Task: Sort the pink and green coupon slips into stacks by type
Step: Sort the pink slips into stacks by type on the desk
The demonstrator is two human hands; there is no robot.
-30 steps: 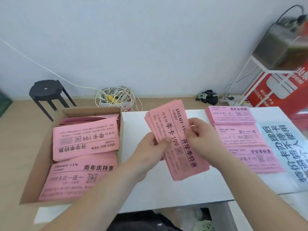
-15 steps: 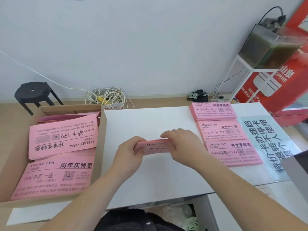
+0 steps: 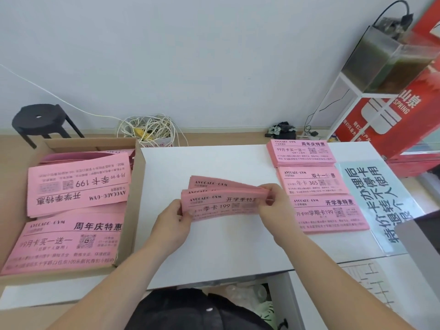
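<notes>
The bundle of pink slips (image 3: 221,206) sat over the middle of the white counter (image 3: 226,253), long side level. Its top edges were fanned, so the rear slips showed only their header lines. Whether its lower edge touched the counter could not be told. The left hand (image 3: 173,222) had its grip pinched on the bundle's left end. The right hand (image 3: 273,203) had its grip pinched on the right end, its fingers covering the last of the front slip's title. That slip's small print was too blurred to read.

From 3 o'clock toward 1 o'clock of the bundle lay three stacks (image 3: 312,181) of pink slips in a column, edges touching. Past them lay a blue sign (image 3: 378,198), its near end hidden by a grey shape at the frame's edge. At 9 o'clock stood a cardboard box (image 3: 139,177) holding loose slips (image 3: 78,184), the lowest cut off by the frame.

On the floor by the white wall stood a black stool (image 3: 40,117) at 10 o'clock and a tangle of cables (image 3: 147,129) at 11. At 2 o'clock a murky tank (image 3: 385,60) stood on a white stand.
</notes>
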